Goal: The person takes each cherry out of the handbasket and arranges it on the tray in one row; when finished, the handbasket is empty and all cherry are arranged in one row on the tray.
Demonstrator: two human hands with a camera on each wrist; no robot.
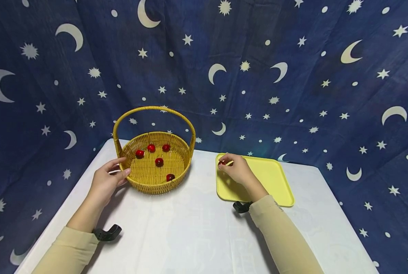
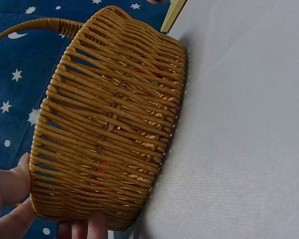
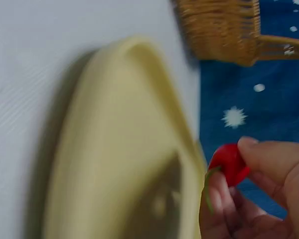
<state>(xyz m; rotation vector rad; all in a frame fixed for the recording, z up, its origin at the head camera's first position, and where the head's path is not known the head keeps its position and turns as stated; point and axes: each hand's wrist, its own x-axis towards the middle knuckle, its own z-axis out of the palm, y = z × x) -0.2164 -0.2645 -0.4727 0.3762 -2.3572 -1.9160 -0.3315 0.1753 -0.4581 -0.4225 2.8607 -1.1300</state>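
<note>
A yellow wicker basket [image 1: 152,186] with a tall arched handle stands on the left of the table, with several red cherries [image 1: 159,162] lying apart on its floor. My left hand [image 1: 104,182] grips the basket's left rim; in the left wrist view its fingers [image 2: 97,226] lie against the woven wall. Over the left part of a yellow tray [image 1: 270,179], my right hand [image 1: 239,169] pinches a red cherry [image 3: 231,163] between thumb and fingers. A green stem hangs from that cherry in the right wrist view.
A white cloth covers the table [image 1: 190,236]. Behind it hangs a dark blue curtain [image 1: 251,83] with moons and stars. Black wrist mounts [image 1: 108,233] sit under both forearms. White tabletop separates basket and tray.
</note>
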